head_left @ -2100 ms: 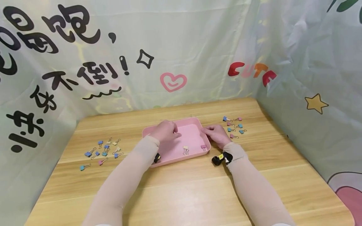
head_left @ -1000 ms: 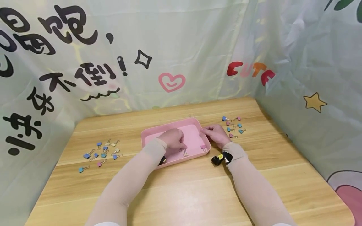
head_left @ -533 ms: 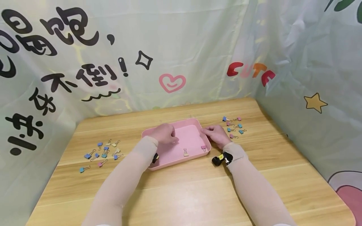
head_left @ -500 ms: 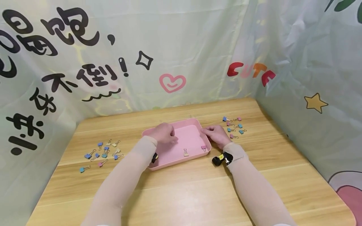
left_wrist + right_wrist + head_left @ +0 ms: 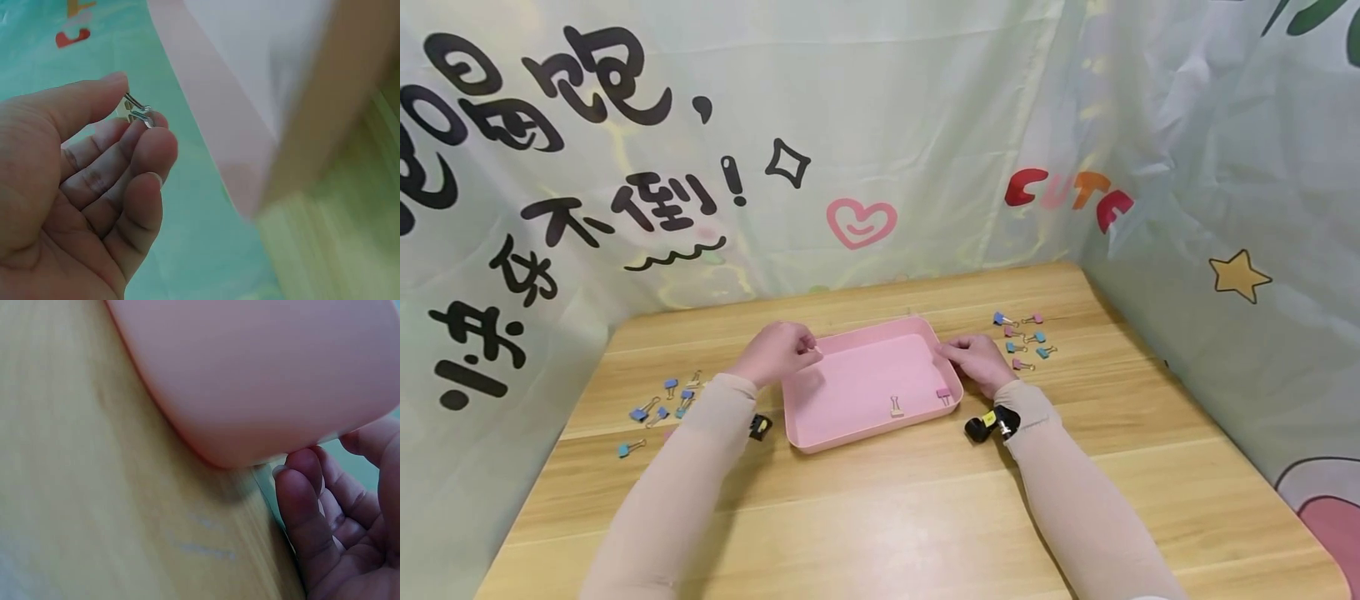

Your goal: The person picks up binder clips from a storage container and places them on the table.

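Observation:
My left hand (image 5: 778,354) is over the back-left corner of a shallow pink tray (image 5: 861,371). In the left wrist view its thumb and fingertips pinch a small binder clip (image 5: 141,117) with silver wire handles and a pale body, mostly hidden by the fingers. My right hand (image 5: 977,362) pinches the tray's right wall at the rim between thumb and fingers, as the right wrist view also shows. Inside the tray, along its front wall, lie a cream binder clip (image 5: 896,410) with handles pointing away and a pink binder clip (image 5: 943,393).
Several blue, teal and cream binder clips (image 5: 642,412) are scattered on the wooden table (image 5: 880,525) at left, partly behind the left sleeve. Several blue, pink and teal clips (image 5: 1012,333) lie right of the tray. A printed cloth (image 5: 940,150) hangs behind and at the sides.
My left hand has moved from beside the cream clip in the tray leftward to the tray's back-left corner. That cream clip's handles have swung from front to back. The right hand stays put.

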The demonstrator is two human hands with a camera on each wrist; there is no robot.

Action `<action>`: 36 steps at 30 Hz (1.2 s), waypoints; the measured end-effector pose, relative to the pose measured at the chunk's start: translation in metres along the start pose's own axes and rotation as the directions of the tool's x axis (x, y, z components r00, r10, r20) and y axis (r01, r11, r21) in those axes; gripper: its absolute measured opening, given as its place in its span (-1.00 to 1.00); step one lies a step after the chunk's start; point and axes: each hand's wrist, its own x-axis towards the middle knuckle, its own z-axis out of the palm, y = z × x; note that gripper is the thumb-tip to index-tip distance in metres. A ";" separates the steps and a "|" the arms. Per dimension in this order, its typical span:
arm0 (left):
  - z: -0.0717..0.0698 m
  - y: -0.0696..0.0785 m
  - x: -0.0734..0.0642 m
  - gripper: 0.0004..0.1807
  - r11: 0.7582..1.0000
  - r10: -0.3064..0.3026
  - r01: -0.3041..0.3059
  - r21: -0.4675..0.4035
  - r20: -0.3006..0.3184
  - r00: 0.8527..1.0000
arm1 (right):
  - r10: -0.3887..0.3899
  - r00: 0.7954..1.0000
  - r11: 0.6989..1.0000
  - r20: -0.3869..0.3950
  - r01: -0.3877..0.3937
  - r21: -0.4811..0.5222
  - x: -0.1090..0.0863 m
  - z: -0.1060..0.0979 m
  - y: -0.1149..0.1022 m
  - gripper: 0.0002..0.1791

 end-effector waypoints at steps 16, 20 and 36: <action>-0.033 -0.063 -0.091 -0.82 0.992 -0.124 0.124 0.001 -0.036 0.992 | -0.022 1.000 0.999 -0.018 0.022 -0.037 -0.001 0.000 0.001 -0.61; -0.032 -0.078 -0.115 -0.83 0.987 -0.159 0.159 -0.006 -0.008 0.987 | -0.021 1.000 0.999 -0.013 0.021 -0.033 -0.001 0.000 0.001 -0.60; -0.010 -0.113 -0.168 -0.82 0.971 -0.235 0.231 0.062 0.058 0.970 | -0.016 1.000 1.000 -0.004 0.016 -0.004 -0.001 -0.001 -0.002 -0.63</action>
